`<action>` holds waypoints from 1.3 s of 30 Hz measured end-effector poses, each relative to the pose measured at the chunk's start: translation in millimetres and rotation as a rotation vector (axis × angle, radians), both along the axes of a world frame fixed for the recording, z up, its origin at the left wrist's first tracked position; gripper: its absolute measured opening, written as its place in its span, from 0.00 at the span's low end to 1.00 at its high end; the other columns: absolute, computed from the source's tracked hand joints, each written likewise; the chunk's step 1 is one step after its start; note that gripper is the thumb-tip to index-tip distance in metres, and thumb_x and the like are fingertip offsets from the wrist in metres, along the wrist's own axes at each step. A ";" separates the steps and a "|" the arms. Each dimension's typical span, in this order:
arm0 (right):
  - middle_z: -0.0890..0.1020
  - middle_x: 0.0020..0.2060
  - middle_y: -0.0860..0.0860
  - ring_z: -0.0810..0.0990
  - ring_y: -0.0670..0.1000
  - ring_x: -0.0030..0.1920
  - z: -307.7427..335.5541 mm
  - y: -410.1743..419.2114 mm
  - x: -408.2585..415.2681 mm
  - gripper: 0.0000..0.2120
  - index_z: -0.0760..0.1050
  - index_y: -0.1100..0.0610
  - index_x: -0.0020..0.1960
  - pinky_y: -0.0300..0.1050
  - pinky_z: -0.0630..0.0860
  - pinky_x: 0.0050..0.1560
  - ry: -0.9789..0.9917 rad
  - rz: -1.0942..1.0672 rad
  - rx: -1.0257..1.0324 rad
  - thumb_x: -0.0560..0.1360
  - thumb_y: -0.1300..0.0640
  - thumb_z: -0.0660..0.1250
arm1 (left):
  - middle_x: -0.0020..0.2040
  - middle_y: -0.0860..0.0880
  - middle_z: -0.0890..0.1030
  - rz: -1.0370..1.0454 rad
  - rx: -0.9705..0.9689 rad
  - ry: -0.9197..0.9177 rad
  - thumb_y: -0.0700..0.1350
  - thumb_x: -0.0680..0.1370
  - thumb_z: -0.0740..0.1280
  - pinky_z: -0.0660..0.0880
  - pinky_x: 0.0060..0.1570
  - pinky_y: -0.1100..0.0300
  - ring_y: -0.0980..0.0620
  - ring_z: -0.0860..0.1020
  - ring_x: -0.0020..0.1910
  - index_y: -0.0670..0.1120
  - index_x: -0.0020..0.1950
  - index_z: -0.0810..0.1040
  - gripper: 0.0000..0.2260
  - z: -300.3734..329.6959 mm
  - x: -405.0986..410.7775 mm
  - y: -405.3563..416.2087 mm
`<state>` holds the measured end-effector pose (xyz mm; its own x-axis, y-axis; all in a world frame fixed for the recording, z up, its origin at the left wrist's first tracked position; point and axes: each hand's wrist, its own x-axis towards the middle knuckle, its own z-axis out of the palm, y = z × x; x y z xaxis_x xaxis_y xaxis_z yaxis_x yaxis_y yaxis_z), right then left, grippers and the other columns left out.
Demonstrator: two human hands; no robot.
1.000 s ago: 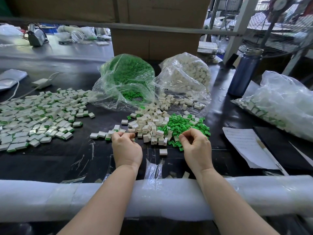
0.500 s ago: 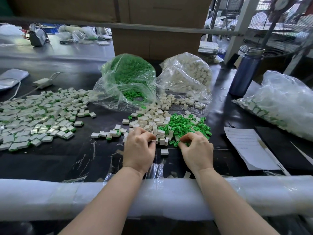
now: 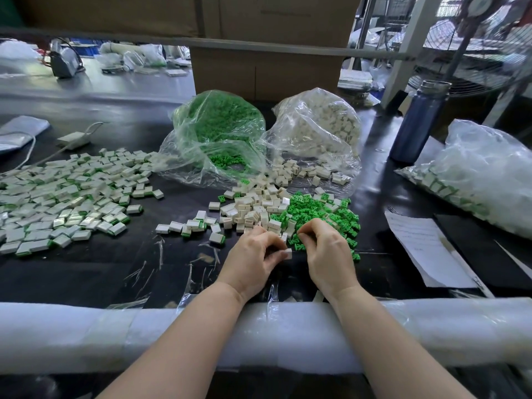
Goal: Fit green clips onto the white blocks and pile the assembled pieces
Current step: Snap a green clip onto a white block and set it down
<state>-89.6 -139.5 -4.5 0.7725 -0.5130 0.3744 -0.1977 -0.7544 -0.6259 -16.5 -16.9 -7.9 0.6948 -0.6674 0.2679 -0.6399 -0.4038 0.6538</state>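
Nearest, 6 o'clock: both forearms rest on the foam-wrapped table edge (image 3: 86,332), presumably a wrist rest so only the fingers have to work.

Just past it, centre: left hand (image 3: 252,262) has its fingers curled around a white block (image 3: 288,252) pinched at the fingertips, block poking out toward 3 o'clock, probably presenting its open side to the other hand. Right hand (image 3: 328,254) sits just beside it with fingertips curled down at the near edge of the loose green clips (image 3: 316,214). It looks like a pinch on a clip, but the clip itself is hidden, so I can't tell what it grips, if anything. Judgement: pick-and-mate step, clip not yet seated.

Feedstock at 12 o'clock from the hands: loose white blocks (image 3: 253,208) to the left, clips to the right, touching, so each hand draws from its own side.

At 10 o'clock: pile of assembled pieces (image 3: 66,197), spread wide on the left hand's side, an easy drop-off. A short row of finished pieces (image 3: 184,226) lies between that pile and the hands.

Further, 12 o'clock: bag of green clips (image 3: 218,133) and bag of white blocks (image 3: 319,131), mouths open toward the loose heaps for refill.

At 2 o'clock: blue bottle (image 3: 420,122), a bagged batch (image 3: 483,174), and a paper sheet (image 3: 426,249) nearer in.
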 end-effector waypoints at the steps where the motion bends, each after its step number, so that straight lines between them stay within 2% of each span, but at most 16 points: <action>1: 0.79 0.42 0.51 0.77 0.52 0.45 1.2 0.8 -1.0 0.04 0.77 0.60 0.47 0.39 0.70 0.46 -0.029 0.028 0.024 0.76 0.64 0.63 | 0.48 0.50 0.78 0.003 -0.034 0.026 0.45 0.75 0.68 0.70 0.55 0.62 0.53 0.75 0.50 0.46 0.50 0.80 0.06 0.7 -0.2 0.5; 5: 0.80 0.48 0.53 0.77 0.50 0.48 3.8 3.2 -2.0 0.11 0.79 0.59 0.54 0.36 0.71 0.52 -0.062 0.119 0.107 0.78 0.66 0.61 | 0.46 0.50 0.80 -0.001 -0.132 0.137 0.41 0.76 0.67 0.73 0.53 0.61 0.52 0.78 0.47 0.47 0.51 0.80 0.06 1.8 -0.9 2.0; 8: 0.79 0.47 0.54 0.76 0.49 0.48 3.6 4.1 -1.4 0.10 0.79 0.60 0.51 0.34 0.70 0.52 -0.052 0.175 0.133 0.78 0.66 0.60 | 0.49 0.52 0.79 -0.014 -0.143 0.153 0.40 0.76 0.66 0.71 0.56 0.63 0.54 0.77 0.50 0.47 0.55 0.80 0.09 0.8 0.0 2.1; 11: 0.79 0.46 0.52 0.76 0.48 0.49 2.3 3.2 -0.9 0.07 0.78 0.59 0.49 0.36 0.71 0.54 -0.059 0.198 0.197 0.77 0.65 0.62 | 0.50 0.51 0.79 -0.015 -0.164 0.176 0.40 0.76 0.66 0.70 0.57 0.65 0.55 0.77 0.52 0.46 0.55 0.81 0.08 0.2 1.5 2.2; 14: 0.80 0.42 0.49 0.78 0.46 0.45 1.5 1.5 -0.3 0.04 0.76 0.57 0.47 0.35 0.74 0.50 -0.083 0.212 0.303 0.75 0.65 0.65 | 0.49 0.51 0.80 -0.003 -0.163 0.198 0.42 0.76 0.67 0.71 0.57 0.64 0.55 0.77 0.51 0.46 0.54 0.80 0.08 0.1 1.7 1.4; 19: 0.79 0.35 0.46 0.77 0.40 0.37 4.3 -1.7 -1.3 0.11 0.74 0.51 0.39 0.31 0.74 0.43 -0.153 0.213 0.433 0.72 0.66 0.70 | 0.46 0.51 0.81 -0.028 -0.171 0.252 0.42 0.77 0.66 0.73 0.53 0.64 0.54 0.78 0.48 0.47 0.51 0.79 0.05 0.3 1.9 2.0; 23: 0.79 0.33 0.47 0.77 0.41 0.34 7.3 -2.0 -2.9 0.10 0.75 0.54 0.38 0.32 0.74 0.38 -0.188 0.223 0.546 0.70 0.68 0.71 | 0.42 0.53 0.80 -0.038 -0.177 0.281 0.42 0.77 0.66 0.73 0.50 0.65 0.55 0.77 0.44 0.51 0.48 0.77 0.04 -1.1 2.7 1.9; 25: 0.80 0.33 0.49 0.79 0.44 0.34 8.0 -1.8 -3.9 0.09 0.76 0.56 0.39 0.35 0.77 0.37 -0.198 0.225 0.610 0.70 0.69 0.70 | 0.40 0.54 0.79 -0.039 -0.184 0.292 0.42 0.77 0.66 0.73 0.48 0.64 0.56 0.77 0.42 0.53 0.47 0.76 0.05 -2.0 3.1 2.1; 27: 0.80 0.33 0.50 0.79 0.44 0.33 8.4 -1.3 -4.4 0.09 0.76 0.57 0.39 0.35 0.77 0.37 -0.205 0.224 0.647 0.70 0.70 0.70 | 0.40 0.55 0.78 -0.044 -0.185 0.293 0.42 0.77 0.66 0.73 0.47 0.65 0.57 0.76 0.41 0.54 0.46 0.76 0.06 -2.6 3.5 2.4; 30: 0.80 0.30 0.47 0.77 0.41 0.31 8.4 -1.0 -3.8 0.10 0.78 0.55 0.38 0.34 0.76 0.35 -0.200 0.208 0.658 0.70 0.69 0.70 | 0.40 0.55 0.79 -0.045 -0.188 0.293 0.42 0.77 0.66 0.73 0.47 0.66 0.57 0.76 0.41 0.54 0.46 0.76 0.06 -3.6 3.9 2.2; 35: 0.80 0.29 0.47 0.78 0.43 0.30 6.3 -1.6 -3.7 0.11 0.78 0.53 0.37 0.35 0.76 0.34 -0.173 0.198 0.639 0.70 0.68 0.70 | 0.40 0.54 0.80 -0.036 -0.195 0.305 0.42 0.76 0.67 0.74 0.48 0.65 0.56 0.77 0.42 0.53 0.46 0.77 0.05 -3.9 3.8 1.8; 39: 0.80 0.30 0.48 0.77 0.46 0.32 3.9 -1.7 -2.3 0.10 0.77 0.53 0.36 0.41 0.78 0.36 -0.137 0.186 0.592 0.71 0.66 0.71 | 0.42 0.53 0.81 -0.035 -0.199 0.307 0.41 0.76 0.67 0.75 0.51 0.62 0.55 0.78 0.44 0.53 0.46 0.77 0.06 -4.0 4.7 2.1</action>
<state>-91.9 -141.1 -0.7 0.8336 -0.5254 0.1704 0.0151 -0.2867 -0.9579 -11.8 -14.9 -11.9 0.7406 -0.6480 0.1777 -0.4131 -0.2306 0.8810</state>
